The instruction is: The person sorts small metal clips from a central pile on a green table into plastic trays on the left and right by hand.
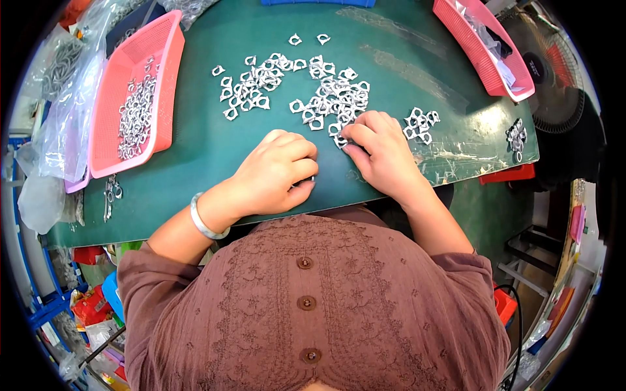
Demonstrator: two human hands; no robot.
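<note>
My left hand [277, 173] rests above the near edge of the table, its fingers curled and thumb pressed against them. A small shiny bit shows at the fingertips, too little to name. My right hand [386, 155] pinches at a silver metal ring [340, 139] on the near side of the middle pile of rings [340, 94]. These rings are small, with short pointed lugs. Another pile of rings [257, 81] lies farther left. To the right of my right hand is a small cluster of rings [421, 125].
A pink basket [171, 85] with many small metal parts stands on the green table [215, 156] at left. Another pink basket [479, 49] is at far right. Metal pieces [517, 138] lie by the right edge, and more [111, 192] near the left. A black fan [554, 72] stands beyond.
</note>
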